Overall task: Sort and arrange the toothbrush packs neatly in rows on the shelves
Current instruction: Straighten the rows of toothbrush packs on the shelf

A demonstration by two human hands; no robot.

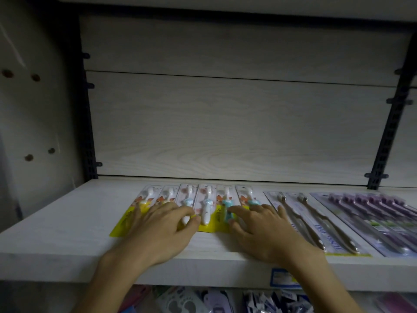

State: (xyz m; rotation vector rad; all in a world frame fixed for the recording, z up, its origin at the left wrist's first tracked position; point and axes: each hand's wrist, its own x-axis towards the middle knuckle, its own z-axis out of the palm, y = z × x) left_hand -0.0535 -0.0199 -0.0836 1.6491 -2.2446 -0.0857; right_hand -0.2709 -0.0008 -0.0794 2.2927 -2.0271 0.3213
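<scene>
Six children's toothbrush packs (198, 206) side by side, lower centre of the shelf (67, 222). Left hand (162, 227) and right hand (259, 231) spread flat on them, gripping nothing. Risk: uneven push skewing the row, perhaps overlapping slick cards; dim view.

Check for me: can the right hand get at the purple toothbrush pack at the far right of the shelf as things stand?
Probably yes. The right hand rests on the shelf by the kids' packs; only the flat two-brush pack lies between it and the purple pack, nothing standing.
</scene>
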